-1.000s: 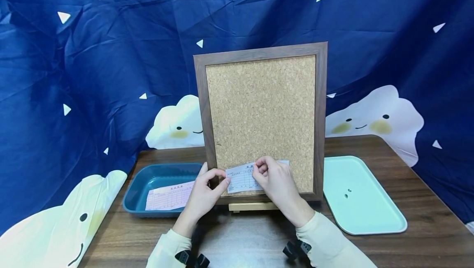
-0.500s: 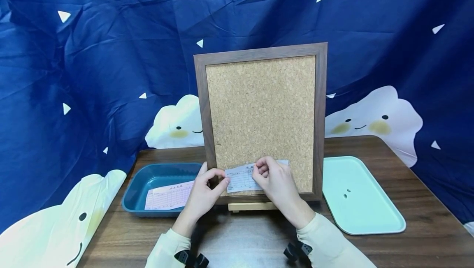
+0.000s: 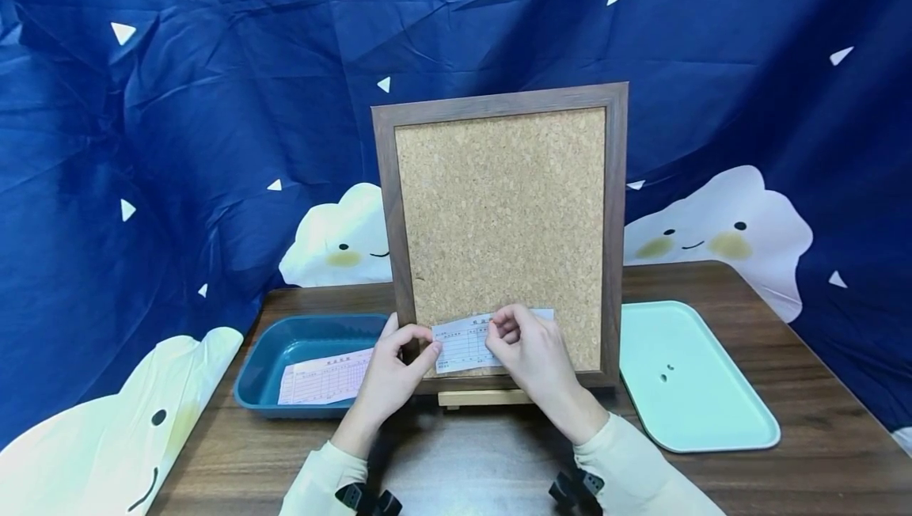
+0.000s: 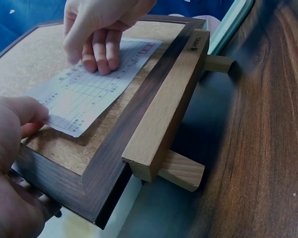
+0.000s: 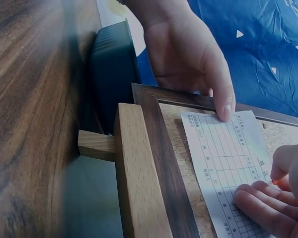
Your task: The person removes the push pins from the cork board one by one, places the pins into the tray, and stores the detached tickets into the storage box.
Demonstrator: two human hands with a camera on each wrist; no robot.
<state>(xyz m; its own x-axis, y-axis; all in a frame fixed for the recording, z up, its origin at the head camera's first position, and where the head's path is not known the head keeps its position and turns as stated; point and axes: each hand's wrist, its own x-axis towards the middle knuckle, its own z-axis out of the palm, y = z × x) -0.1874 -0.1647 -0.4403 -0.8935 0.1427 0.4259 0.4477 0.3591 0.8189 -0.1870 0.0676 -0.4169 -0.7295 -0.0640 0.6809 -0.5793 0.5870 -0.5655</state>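
A framed cork board stands upright on a small wooden easel. Low on the cork lies a pale blue printed form slip, slightly tilted. My left hand pinches the slip's left edge between thumb and index finger, while its other fingers reach behind the frame. At the slip's top edge my right hand pinches a small orange-red push pin, mostly hidden by the fingertips. The right hand's other fingers curl close over the slip's face and cover part of its printing.
To the left, a dark blue bin contains a pink printed slip. A mint green tray with several tiny dark pieces sits to the right. Both stand on a brown wooden table before a blue curtain.
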